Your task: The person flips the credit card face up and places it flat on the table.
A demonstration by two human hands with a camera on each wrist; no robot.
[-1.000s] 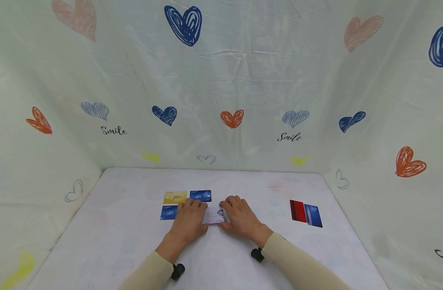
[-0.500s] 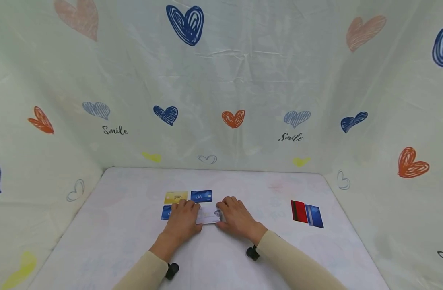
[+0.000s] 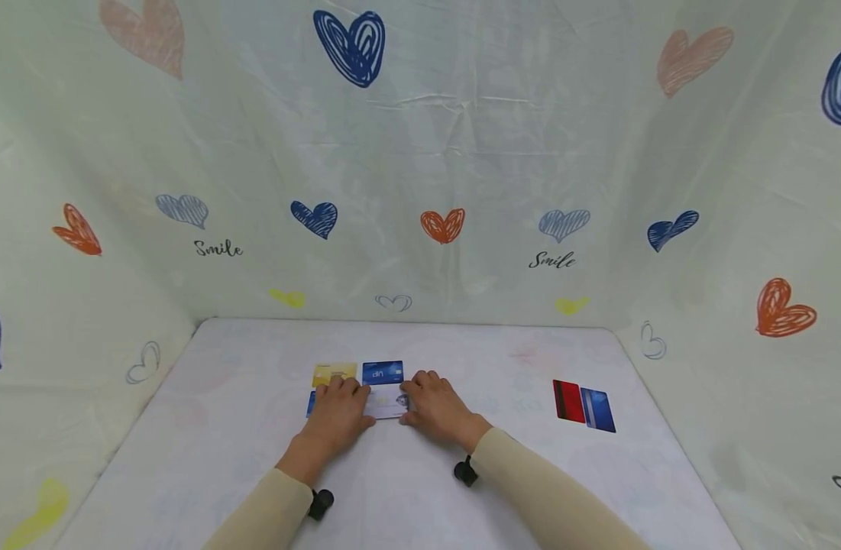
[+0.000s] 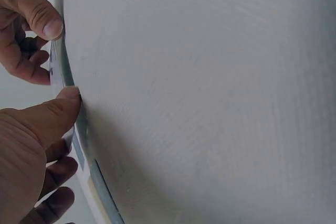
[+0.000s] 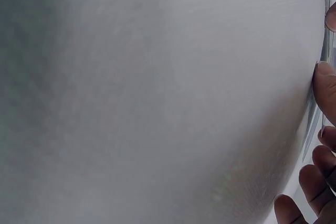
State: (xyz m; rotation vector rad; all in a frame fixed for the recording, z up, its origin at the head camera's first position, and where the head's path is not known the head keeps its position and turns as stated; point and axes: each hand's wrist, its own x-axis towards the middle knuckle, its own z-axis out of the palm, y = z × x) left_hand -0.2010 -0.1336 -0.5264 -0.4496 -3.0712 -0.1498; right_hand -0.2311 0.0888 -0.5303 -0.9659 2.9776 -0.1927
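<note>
A white card [image 3: 384, 402] with a small dark picture at its right end lies between my two hands. My left hand [image 3: 334, 416] grips its left end by thumb and fingers, and my right hand [image 3: 437, 409] does likewise at the right end. Just beyond it lie a yellow card [image 3: 334, 371] and a blue card [image 3: 383, 373], side by side. Another blue card [image 3: 311, 402] shows only its left edge, as my left hand covers the rest. In the left wrist view both thumbs, with the left thumb [image 4: 65, 106] nearer, meet the card edge at a grazing angle.
Toward the right of the white-covered table [image 3: 489, 489] lie a red card [image 3: 568, 401] with a dark stripe and a blue card [image 3: 597, 410], side by side and slightly tilted. A curtain [image 3: 420, 153] printed with hearts hangs behind and at both sides.
Both hands have shifted left and slightly away from me, taking the white card along. It now sits close below the upper blue card. More of the lower-left blue card is covered.
</note>
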